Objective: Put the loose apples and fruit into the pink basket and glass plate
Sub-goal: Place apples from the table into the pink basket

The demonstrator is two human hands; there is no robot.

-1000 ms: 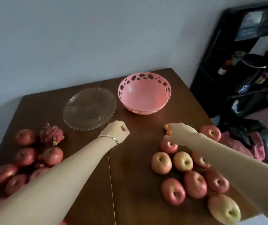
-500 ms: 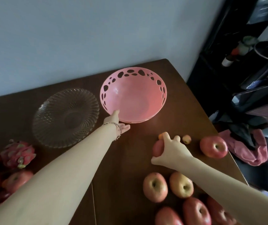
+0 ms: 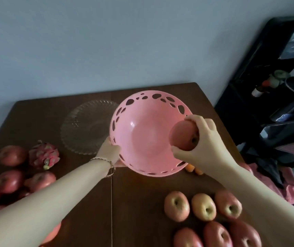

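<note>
The pink basket (image 3: 142, 132) with cut-out holes is tilted toward me, and nothing lies in it. My left hand (image 3: 109, 151) grips its near left rim. My right hand (image 3: 202, 143) holds a red apple (image 3: 182, 135) over the basket's right side. The glass plate (image 3: 84, 127) lies bare behind my left hand. Loose apples lie at the lower right (image 3: 203, 206) and along the left edge (image 3: 8, 180). A dragon fruit (image 3: 43, 155) sits among the left ones. Small orange fruits (image 3: 194, 169) peek out under my right wrist.
The brown table (image 3: 139, 202) ends at the right edge near a pink cloth (image 3: 285, 182). A black shelf unit (image 3: 270, 86) with bottles and clutter stands to the right. A pale wall runs behind the table.
My right hand has lifted a red apple from the table to over the basket. My left hand has taken hold of the basket's rim and tilted it toward me.
</note>
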